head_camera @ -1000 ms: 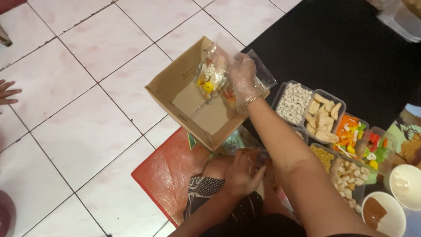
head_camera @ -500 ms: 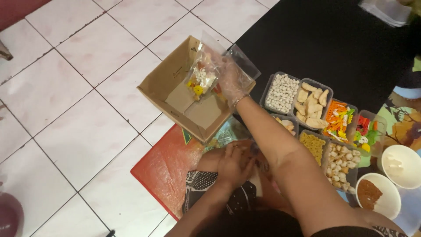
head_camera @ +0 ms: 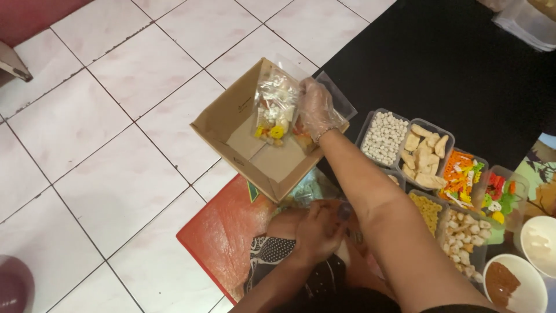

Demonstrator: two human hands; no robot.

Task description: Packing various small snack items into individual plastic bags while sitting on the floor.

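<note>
Two hands are mine: my right hand [head_camera: 315,107], in a thin clear glove, reaches out over the cardboard box [head_camera: 231,119] and its grip is pinched on the top of a clear plastic bag [head_camera: 273,104] filled with small white, yellow and orange snack pieces. That bag hangs tilted inside the open box, its lower end close to the box's bottom flaps; whether it touches them I cannot tell. A second clear bag [head_camera: 335,95] lies just behind my gloved fingers at the box's far edge. My left hand [head_camera: 318,232] is bare and rests low near my lap, fingers curled down on something I cannot make out, so I cannot tell whether that grip is clenched or loose. The box sits on the white tiled floor [head_camera: 104,145], its near corner over a red mat [head_camera: 223,232]. To the right of my forearm, on a black mat [head_camera: 440,64], stands a cluster of clear plastic tubs: one of small white balls [head_camera: 383,137], one of pale flat crackers [head_camera: 425,153], one of orange and yellow bits [head_camera: 460,177], one of red and green pieces [head_camera: 498,194], one of yellow curls [head_camera: 427,208] and one of pale chunks [head_camera: 466,235]. Two white bowls sit near the right edge, one with brown powder [head_camera: 504,284], one with white pieces [head_camera: 541,246].
</note>
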